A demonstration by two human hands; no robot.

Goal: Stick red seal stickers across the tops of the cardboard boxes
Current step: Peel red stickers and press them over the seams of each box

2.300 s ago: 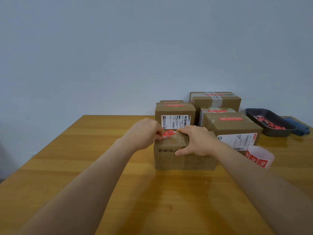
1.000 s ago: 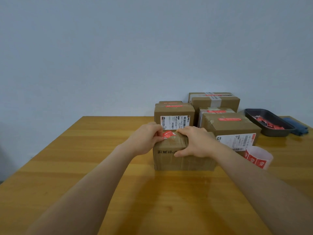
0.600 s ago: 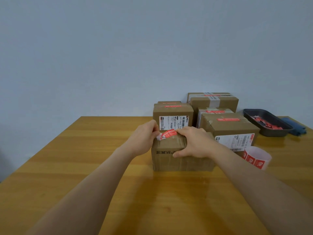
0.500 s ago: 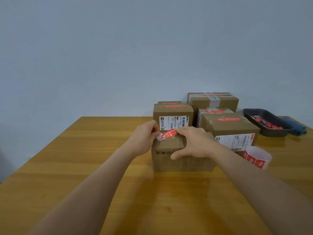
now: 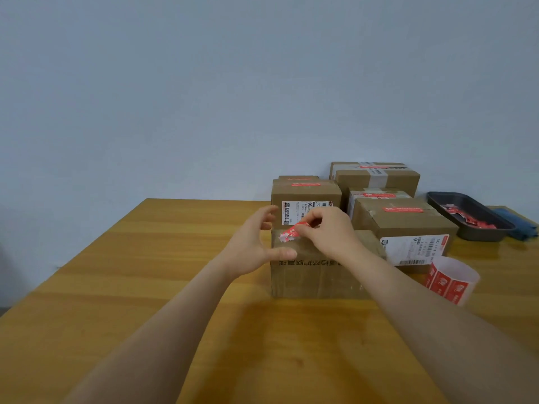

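Observation:
A plain cardboard box stands on the table in front of me. Over its top left edge my right hand pinches a red seal sticker, whose crumpled white end hangs toward the box top. My left hand is beside the box's left corner with fingers spread, its thumb against the box's front face; it holds nothing. Behind stand several cardboard boxes with red stickers on their tops, such as one at the back and one to the right.
A curled strip of red stickers stands on the wooden table right of the near box. A dark tray with red scraps and a blue cloth lie at the far right. A wall is behind.
My left hand let go of the sticker and opened beside the box. My right hand left the box top and took the sticker by its red end, lifting it.

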